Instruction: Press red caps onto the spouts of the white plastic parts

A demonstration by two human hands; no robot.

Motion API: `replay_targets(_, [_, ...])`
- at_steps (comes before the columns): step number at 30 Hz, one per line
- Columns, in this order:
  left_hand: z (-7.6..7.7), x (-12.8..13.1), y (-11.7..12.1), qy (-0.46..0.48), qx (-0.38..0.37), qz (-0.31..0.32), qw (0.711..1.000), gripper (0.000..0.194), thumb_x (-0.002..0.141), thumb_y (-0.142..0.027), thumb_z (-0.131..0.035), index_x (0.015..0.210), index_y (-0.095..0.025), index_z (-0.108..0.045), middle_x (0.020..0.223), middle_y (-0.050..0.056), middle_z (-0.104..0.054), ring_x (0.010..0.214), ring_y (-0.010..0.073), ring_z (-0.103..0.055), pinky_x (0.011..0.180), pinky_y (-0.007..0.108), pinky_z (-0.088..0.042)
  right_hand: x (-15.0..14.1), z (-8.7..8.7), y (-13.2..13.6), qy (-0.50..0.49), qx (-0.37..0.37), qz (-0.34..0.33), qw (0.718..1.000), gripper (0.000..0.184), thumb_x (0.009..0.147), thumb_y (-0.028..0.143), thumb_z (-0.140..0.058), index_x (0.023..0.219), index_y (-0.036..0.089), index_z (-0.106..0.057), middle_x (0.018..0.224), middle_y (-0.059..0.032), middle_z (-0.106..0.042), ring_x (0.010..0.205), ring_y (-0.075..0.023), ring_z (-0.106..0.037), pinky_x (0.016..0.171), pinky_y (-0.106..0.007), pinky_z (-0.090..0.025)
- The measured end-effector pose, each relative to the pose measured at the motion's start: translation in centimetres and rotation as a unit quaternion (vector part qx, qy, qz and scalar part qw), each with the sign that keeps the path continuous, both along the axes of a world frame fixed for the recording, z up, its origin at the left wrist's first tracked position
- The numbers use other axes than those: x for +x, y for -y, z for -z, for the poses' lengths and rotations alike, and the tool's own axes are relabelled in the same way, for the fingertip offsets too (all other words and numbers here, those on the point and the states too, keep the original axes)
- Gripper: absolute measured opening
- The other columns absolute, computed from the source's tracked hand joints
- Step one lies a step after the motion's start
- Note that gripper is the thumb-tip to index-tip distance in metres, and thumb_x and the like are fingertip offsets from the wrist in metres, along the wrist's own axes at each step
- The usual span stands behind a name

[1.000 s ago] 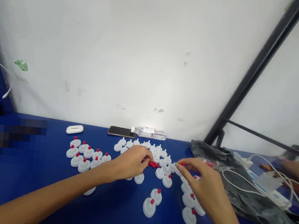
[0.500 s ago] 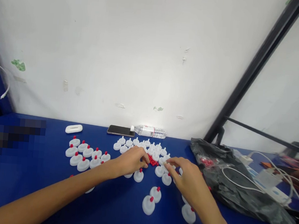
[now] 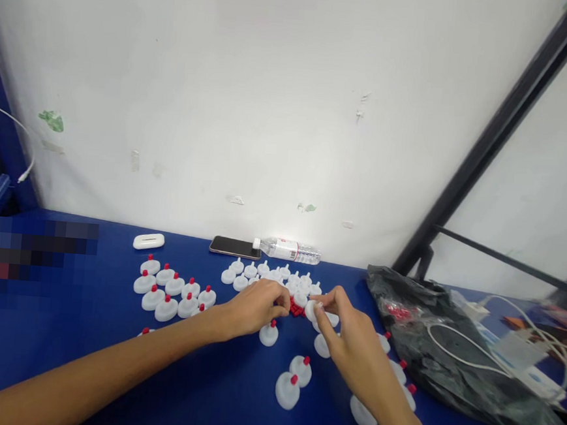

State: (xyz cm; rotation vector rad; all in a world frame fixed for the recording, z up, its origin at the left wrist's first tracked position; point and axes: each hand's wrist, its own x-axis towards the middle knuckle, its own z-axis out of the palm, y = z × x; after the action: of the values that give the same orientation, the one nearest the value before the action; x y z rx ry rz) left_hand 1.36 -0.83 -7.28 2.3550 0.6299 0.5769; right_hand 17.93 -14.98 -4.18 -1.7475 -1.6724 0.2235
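My right hand (image 3: pixel 350 332) pinches a white nozzle cap (image 3: pixel 310 311) by its spout between thumb and forefinger, lifted among other caps. My left hand (image 3: pixel 259 307) is closed at the fingertips beside a small pile of red tips (image 3: pixel 297 309); whatever it pinches is too small or hidden. Behind both hands stand several bare white nozzle caps (image 3: pixel 250 271), spouts upward. Just below my left hand sits a red-tipped cap (image 3: pixel 268 334). Two more red-tipped caps (image 3: pixel 288 391) touch each other nearer to me.
Several red-tipped caps (image 3: pixel 166 309) are grouped at the left on the blue table (image 3: pixel 191 388). Along the wall lie a white case (image 3: pixel 148 241), a phone (image 3: pixel 235 247) and a clear bottle (image 3: pixel 288 249). A black plastic bag (image 3: pixel 434 355) and white cables occupy the right.
The camera view has shifted slightly. My right hand now shows a white cap raised in its pinch. My left hand remains by the red tips, its fingertips closer to the pile.
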Motion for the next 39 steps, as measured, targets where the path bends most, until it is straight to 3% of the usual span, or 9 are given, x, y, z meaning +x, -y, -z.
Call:
replay_targets(4, [-2.2,0.0,0.2,0.054,-0.036,-0.004,0.998,0.014,0.091,-0.026,-0.064,0.085,-0.019,-0.074,0.086,0.004,-0.077,0.079,0.019,-0.07,0.07,0.026,-0.048,-0.3,-0.1,0.1,-0.005,-0.002,0.004,1.0,0.016,0.104,0.042,-0.045,0.1,0.028,-0.052,0.099,-0.0012,-0.071,0.094,-0.0241,-0.068,0.083,-0.036,-0.047])
replay_targets(10, [-5.3,-0.3,1.3,0.102,-0.084,0.056,0.99,0.021,0.09,-0.04,-0.07,0.095,-0.02,-0.078,0.089,0.003,-0.078,0.083,0.0185,-0.07,0.072,0.025,-0.052,-0.2,-0.2,-0.2,0.006,0.012,0.011,1.0,0.019,0.098,0.042,-0.059,0.114,0.031,-0.057,0.1,0.0003,-0.074,0.093,-0.0233,-0.069,0.08,-0.034,-0.048])
replay_targets(17, [-5.4,-0.2,2.1,0.104,-0.087,0.065,0.989,0.009,0.084,-0.025,-0.074,0.085,-0.021,-0.082,0.084,0.003,-0.078,0.078,0.0192,-0.068,0.067,0.026,-0.049,-0.4,-0.4,-0.4,-0.022,0.028,0.01,0.999,0.019,0.096,0.044,-0.063,0.108,0.03,-0.061,0.108,0.0008,-0.075,0.076,-0.0184,-0.072,0.073,-0.031,-0.051])
replay_targets(20, [-5.4,-0.1,2.3,0.101,-0.081,0.049,0.99,0.008,0.081,-0.022,-0.075,0.081,-0.022,-0.082,0.081,0.002,-0.077,0.077,0.0191,-0.065,0.065,0.027,-0.046,-0.1,-0.1,-0.6,-0.017,0.045,0.004,0.999,0.018,0.092,0.036,-0.069,0.108,0.03,-0.064,0.109,0.0002,-0.075,0.077,-0.0193,-0.073,0.071,-0.031,-0.053])
replay_targets(23, [-5.4,0.0,2.5,0.104,-0.076,0.029,0.991,0.004,0.077,-0.02,-0.078,0.079,-0.021,-0.082,0.081,0.002,-0.076,0.078,0.0196,-0.063,0.069,0.028,-0.045,0.2,0.1,-0.7,-0.011,0.066,-0.009,0.998,0.027,0.086,0.029,-0.076,0.111,0.031,-0.066,0.101,0.0007,-0.077,0.078,-0.0206,-0.073,0.069,-0.03,-0.055])
replay_targets(26, [-5.3,0.1,2.6,0.117,-0.093,0.015,0.989,0.003,0.076,-0.022,-0.079,0.077,-0.02,-0.08,0.079,0.003,-0.074,0.075,0.0192,-0.063,0.067,0.028,-0.045,0.1,0.0,-0.4,-0.004,0.085,-0.007,0.996,0.033,0.086,0.028,-0.076,0.117,0.032,-0.064,0.105,0.0001,-0.077,0.081,-0.0212,-0.073,0.069,-0.03,-0.055])
replay_targets(33, [-5.6,-0.1,2.3,0.177,-0.24,0.049,0.953,0.027,0.071,-0.037,-0.086,0.083,-0.015,-0.076,0.073,0.003,-0.07,0.068,0.0178,-0.064,0.056,0.025,-0.048,-0.3,-0.6,0.2,0.027,0.16,0.021,0.987,0.034,0.086,0.039,-0.078,0.117,0.033,-0.066,0.108,0.0006,-0.078,0.091,-0.0237,-0.073,0.08,-0.035,-0.057])
replay_targets(36, [-6.0,-0.4,2.2,0.191,-0.313,0.077,0.927,0.032,0.071,-0.038,-0.088,0.087,-0.014,-0.074,0.08,0.004,-0.07,0.068,0.0139,-0.063,0.063,0.026,-0.05,-0.3,-0.7,0.3,-0.013,0.201,0.006,0.979,0.035,0.084,0.041,-0.08,0.114,0.03,-0.066,0.108,-0.0013,-0.078,0.097,-0.0251,-0.074,0.087,-0.038,-0.057])
replay_targets(39, [-6.0,-0.7,2.2,0.19,-0.425,0.125,0.876,0.044,0.073,-0.035,-0.089,0.11,-0.019,-0.071,0.096,0.005,-0.071,0.083,0.0154,-0.067,0.082,0.033,-0.054,-0.4,-0.8,0.5,-0.058,0.208,-0.014,0.976,0.04,0.085,0.037,-0.08,0.12,0.031,-0.062,0.112,-0.0027,-0.077,0.106,-0.0261,-0.073,0.095,-0.04,-0.056])
